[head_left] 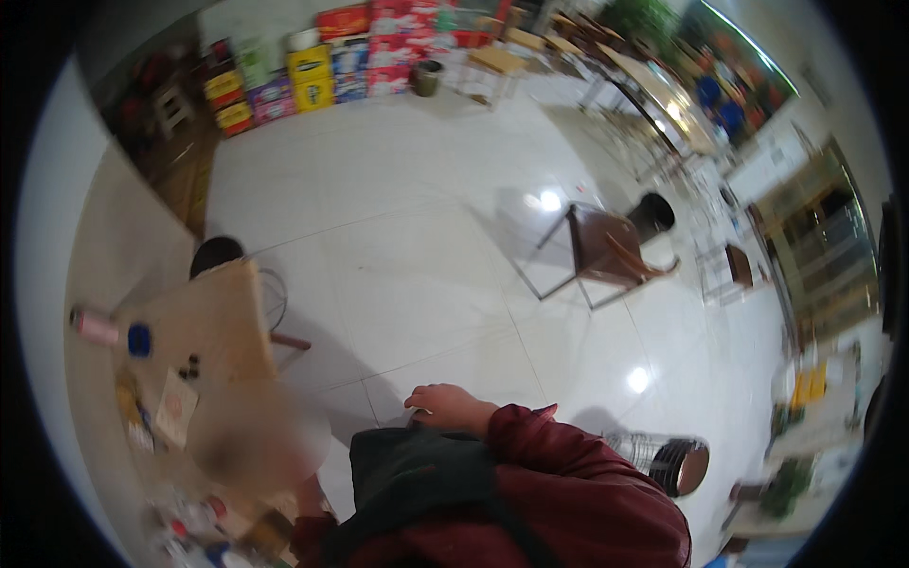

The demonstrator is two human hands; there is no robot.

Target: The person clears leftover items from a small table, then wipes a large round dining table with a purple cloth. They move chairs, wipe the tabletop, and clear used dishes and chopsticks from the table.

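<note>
My right hand is in front of the dark apron, with its fingers curled. A tiny pale edge shows at the fingertips, too small to name. On the left, a maroon sleeve leads up to a smeared round patch beside the wooden table. My left hand's fingers are lost in that blur. Near it on the table lie a pale printed paper, several small black pieces and a blue round object.
A pink bottle and clear bottles with red caps are on the table. Beyond it stands a dark round stool. A brown chair and black bin are to the right. Stacked colourful boxes line the far wall.
</note>
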